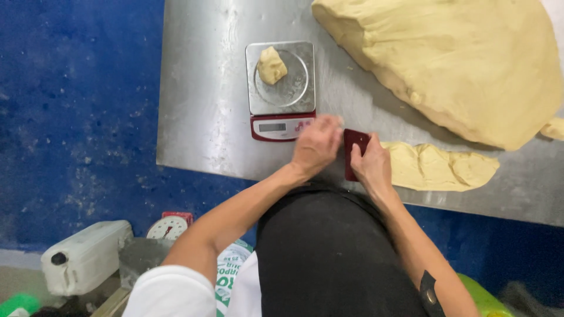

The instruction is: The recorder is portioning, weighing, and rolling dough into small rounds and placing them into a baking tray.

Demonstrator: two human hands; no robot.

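One view only, from the head camera looking straight down over a steel table (200,117) set against a blue wall.

On the table sits a small kitchen scale (281,88) with a square metal platform and a red base; a single small lump of dough (272,64) rests on the platform, toward its upper left. Off the table, lower left, stand a white plastic jug (82,255) with a black cap and a round dial scale (169,226) with a red top — the jug's contents cannot be seen.

Just below the kitchen scale, the left hand (317,144) is curled with fingers drawn together, knuckles up; what it pinches, if anything, cannot be told. Right beside it, the right hand (371,164) grips a dark red dough scraper (354,147), flat and rectangular, held upright between fingers and thumb at the table's near edge. The scraper lies between the two hands, touching the end of a long strip of dough (440,167) — pale yellow, lumpy, stretching away to the right. Beyond it, a very large dough mass (452,58) fills the upper right of the table, smooth and creased.
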